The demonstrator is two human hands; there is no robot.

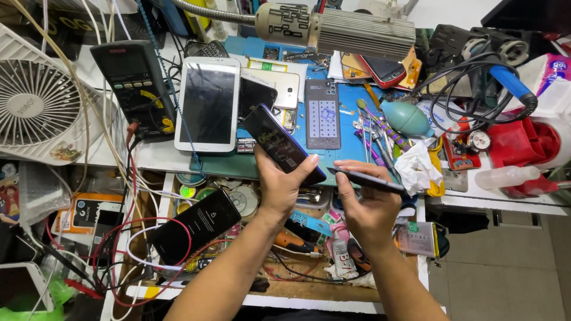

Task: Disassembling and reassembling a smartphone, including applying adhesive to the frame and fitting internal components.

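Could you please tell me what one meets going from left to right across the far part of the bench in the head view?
White round desk fan → black multimeter with yellow dial → white-framed tablet → dark phone back panel → teal rubber air-blower bulb → blue-handled soldering iron.

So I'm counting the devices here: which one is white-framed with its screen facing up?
The white tablet, lying flat beside the multimeter. The phone in the left hand is dark.

A dark slim phone [282,144] tilts face-down over the bench edge, beside a thin black tool [367,179] lying level.
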